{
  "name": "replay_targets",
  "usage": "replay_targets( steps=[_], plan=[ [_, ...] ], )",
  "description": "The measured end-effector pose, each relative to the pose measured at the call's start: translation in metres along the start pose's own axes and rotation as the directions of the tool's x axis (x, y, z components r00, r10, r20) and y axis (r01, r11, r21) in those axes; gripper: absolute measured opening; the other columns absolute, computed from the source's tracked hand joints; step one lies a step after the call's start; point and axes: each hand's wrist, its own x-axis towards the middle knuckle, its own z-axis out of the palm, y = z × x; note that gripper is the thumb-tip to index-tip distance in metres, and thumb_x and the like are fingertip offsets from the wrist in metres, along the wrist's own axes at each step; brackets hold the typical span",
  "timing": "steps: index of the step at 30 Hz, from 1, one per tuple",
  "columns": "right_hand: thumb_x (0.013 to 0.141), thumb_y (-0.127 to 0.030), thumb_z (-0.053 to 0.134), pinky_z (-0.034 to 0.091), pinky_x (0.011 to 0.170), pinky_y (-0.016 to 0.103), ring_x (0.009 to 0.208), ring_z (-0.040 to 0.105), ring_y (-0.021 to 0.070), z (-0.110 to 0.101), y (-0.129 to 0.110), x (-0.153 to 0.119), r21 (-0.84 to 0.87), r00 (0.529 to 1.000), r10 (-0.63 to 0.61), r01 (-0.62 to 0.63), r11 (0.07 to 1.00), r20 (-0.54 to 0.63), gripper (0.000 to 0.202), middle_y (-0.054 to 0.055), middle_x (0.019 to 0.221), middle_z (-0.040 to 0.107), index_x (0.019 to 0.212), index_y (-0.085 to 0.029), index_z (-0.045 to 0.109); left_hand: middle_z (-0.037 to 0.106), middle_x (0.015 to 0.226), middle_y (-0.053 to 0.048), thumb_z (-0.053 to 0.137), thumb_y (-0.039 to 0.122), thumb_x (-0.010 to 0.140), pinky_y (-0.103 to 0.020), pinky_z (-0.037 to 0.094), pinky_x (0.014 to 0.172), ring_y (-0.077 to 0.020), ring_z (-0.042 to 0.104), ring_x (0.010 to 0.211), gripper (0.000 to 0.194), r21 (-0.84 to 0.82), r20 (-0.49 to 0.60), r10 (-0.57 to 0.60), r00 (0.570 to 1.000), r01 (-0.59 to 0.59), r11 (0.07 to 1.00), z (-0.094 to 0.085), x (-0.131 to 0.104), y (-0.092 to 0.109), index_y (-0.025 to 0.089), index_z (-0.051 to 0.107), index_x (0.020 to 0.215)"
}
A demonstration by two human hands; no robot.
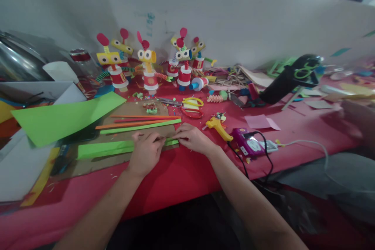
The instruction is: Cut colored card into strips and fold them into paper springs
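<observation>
A wide green paper strip (pixel 105 149) lies along the brown cardboard (pixel 84 167). My left hand (pixel 145 151) rests over its right part, with thumb and fingers pinched together on the paper. Close by, my right hand (pixel 192 138) pinches near the strip's right end, its fingertips almost meeting those of the left. The fingers partly hide what is between them. Just beyond the hands are a thin green strip (pixel 140 126), orange strips (pixel 131 124) and a red strip (pixel 143 120). Small folded paper springs (pixel 150 108) sit at the cardboard's far edge.
Scissors with yellow and red handles (pixel 191 108) lie beyond my hands. To the right are a yellow glue gun (pixel 218 127) and a corded purple power strip (pixel 248 142). Several paper-cup figures (pixel 118 76) stand along the wall. A large green sheet (pixel 70 117) lies left.
</observation>
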Motion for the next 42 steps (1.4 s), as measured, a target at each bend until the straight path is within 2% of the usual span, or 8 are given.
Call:
replay_targets(
  steps=[12,15,18,21,24,28,33,42],
  plan=[
    [0.077,0.002,0.047,0.047,0.091,0.034,0.099,0.057,0.0182,-0.005,-0.005,-0.005,-0.135,0.998,0.005,0.003,0.991,0.062,0.046,0.005,0.100,0.066,0.105,-0.024,0.074,0.066,0.101,-0.008,0.046,0.021,0.092,-0.053,0.029,0.090,-0.0248,0.057,0.098,0.026,0.086,0.020,0.017,1.000,-0.019,0.996,0.000,-0.002,0.002,0.022,0.072,0.094],
    [0.078,0.003,0.045,0.046,0.095,0.038,0.105,0.056,0.0205,-0.002,-0.017,-0.008,-0.239,0.998,0.066,-0.066,0.969,-0.009,0.049,0.006,0.107,0.066,0.111,-0.022,0.071,0.067,0.104,-0.008,0.047,0.024,0.092,-0.052,0.029,0.087,-0.0255,0.056,0.099,0.027,0.075,0.004,-0.006,1.000,0.006,0.997,0.000,-0.003,0.000,0.024,0.073,0.089],
    [0.083,-0.006,0.048,0.040,0.105,0.041,0.122,0.049,0.0236,0.009,-0.039,-0.013,-0.311,0.992,0.098,-0.117,0.943,-0.074,0.045,0.010,0.123,0.063,0.123,-0.017,0.064,0.066,0.106,-0.007,0.050,0.024,0.090,-0.049,0.029,0.085,-0.0251,0.055,0.101,0.025,0.043,-0.012,-0.029,1.000,0.029,0.999,0.005,-0.003,-0.003,0.026,0.074,0.086],
    [0.093,-0.023,0.046,0.030,0.115,0.042,0.134,0.042,0.0232,0.022,-0.056,-0.020,-0.355,0.988,0.151,-0.154,0.922,-0.035,0.044,0.011,0.139,0.054,0.136,-0.012,0.053,0.066,0.108,-0.006,0.056,0.028,0.088,-0.046,0.031,0.082,-0.0252,0.054,0.102,0.020,-0.020,-0.046,-0.088,0.995,0.087,0.996,0.010,-0.003,-0.008,0.029,0.076,0.087],
    [0.098,-0.029,0.038,0.025,0.118,0.042,0.138,0.038,0.0208,0.028,-0.061,-0.024,-0.396,0.981,0.193,-0.172,0.902,0.014,0.046,0.008,0.145,0.049,0.140,-0.014,0.048,0.067,0.102,-0.004,0.058,0.029,0.087,-0.042,0.032,0.079,-0.0243,0.054,0.099,0.018,-0.065,-0.061,-0.136,0.989,0.132,0.989,0.011,-0.001,-0.012,0.031,0.076,0.088],
    [0.097,-0.025,0.037,0.023,0.119,0.042,0.139,0.036,0.0199,0.028,-0.058,-0.024,-0.434,0.981,0.190,-0.159,0.887,0.029,0.044,0.007,0.145,0.048,0.138,-0.014,0.050,0.069,0.090,-0.002,0.055,0.022,0.089,-0.045,0.031,0.083,-0.0212,0.056,0.090,0.020,-0.010,-0.006,0.022,1.000,-0.022,1.000,0.001,0.003,-0.016,0.027,0.074,0.090],
    [0.097,-0.025,0.038,0.020,0.119,0.047,0.139,0.037,0.0216,0.029,-0.057,-0.025,-0.457,0.985,0.174,-0.157,0.876,-0.005,0.044,0.006,0.143,0.050,0.139,-0.015,0.049,0.069,0.092,-0.003,0.049,0.011,0.090,-0.046,0.030,0.089,-0.0213,0.057,0.091,0.024,0.088,0.041,0.209,0.977,-0.212,0.973,-0.007,0.002,-0.022,0.021,0.069,0.099],
    [0.094,-0.017,0.039,0.023,0.120,0.042,0.141,0.033,0.0252,0.037,-0.067,-0.017,-0.524,0.991,0.131,-0.092,0.847,0.037,0.046,0.015,0.147,0.044,0.137,-0.004,0.049,0.065,0.081,-0.003,0.044,0.009,0.092,-0.047,0.031,0.090,-0.0198,0.056,0.081,0.023,0.263,0.024,0.301,0.953,-0.297,0.918,-0.007,-0.004,-0.016,0.016,0.066,0.091]
  ],
)
